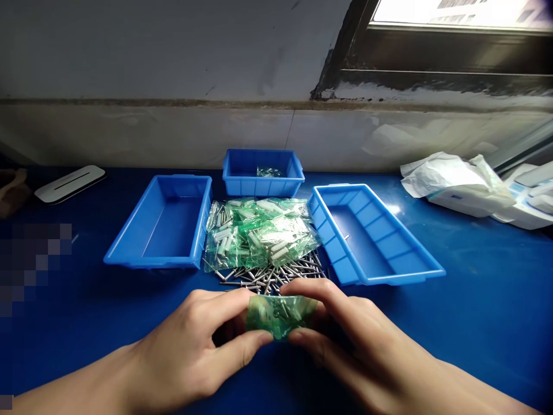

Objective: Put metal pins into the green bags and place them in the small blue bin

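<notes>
A small green clear bag [283,316] with metal pieces inside is held between both hands at the lower centre. My left hand [207,340] pinches its left side, thumb in front. On its right side, my right hand [354,328] grips it with the thumb low and the index finger over the top. Just beyond the hands lies a loose heap of metal screws [259,279]. Several green bags [263,230] with white plugs and screws inside are piled behind and partly over the heap.
Blue trays stand left [151,262], right [389,276] and behind [263,187] the pile; the rear one holds a small bag. A white flat device [71,183] lies at the far left, crumpled white packaging [462,184] at the right. A wall [194,129] rises behind.
</notes>
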A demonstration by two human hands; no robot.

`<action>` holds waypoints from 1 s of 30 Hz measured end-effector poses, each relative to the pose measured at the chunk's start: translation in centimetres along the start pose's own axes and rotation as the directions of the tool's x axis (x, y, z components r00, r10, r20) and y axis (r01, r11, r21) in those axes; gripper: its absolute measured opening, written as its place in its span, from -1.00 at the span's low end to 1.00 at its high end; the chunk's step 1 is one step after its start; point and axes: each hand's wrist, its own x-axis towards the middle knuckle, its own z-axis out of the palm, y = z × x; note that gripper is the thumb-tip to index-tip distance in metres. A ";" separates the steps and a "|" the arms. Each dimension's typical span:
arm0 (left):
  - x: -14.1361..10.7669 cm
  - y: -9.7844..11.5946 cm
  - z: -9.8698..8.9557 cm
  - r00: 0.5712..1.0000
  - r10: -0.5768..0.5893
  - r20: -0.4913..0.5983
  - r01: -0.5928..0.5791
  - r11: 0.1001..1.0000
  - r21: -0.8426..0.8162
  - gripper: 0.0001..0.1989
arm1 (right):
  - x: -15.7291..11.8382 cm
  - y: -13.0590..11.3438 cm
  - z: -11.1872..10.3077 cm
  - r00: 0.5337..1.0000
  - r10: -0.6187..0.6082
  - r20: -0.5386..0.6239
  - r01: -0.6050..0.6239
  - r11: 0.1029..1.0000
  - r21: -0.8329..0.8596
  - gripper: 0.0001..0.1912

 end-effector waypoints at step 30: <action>0.3 0.5 -0.5 1.000 -0.005 0.018 0.005 1.000 -0.003 -0.82 | -0.2 0.5 0.5 0.999 0.007 -0.041 -0.015 0.977 -0.212 -0.64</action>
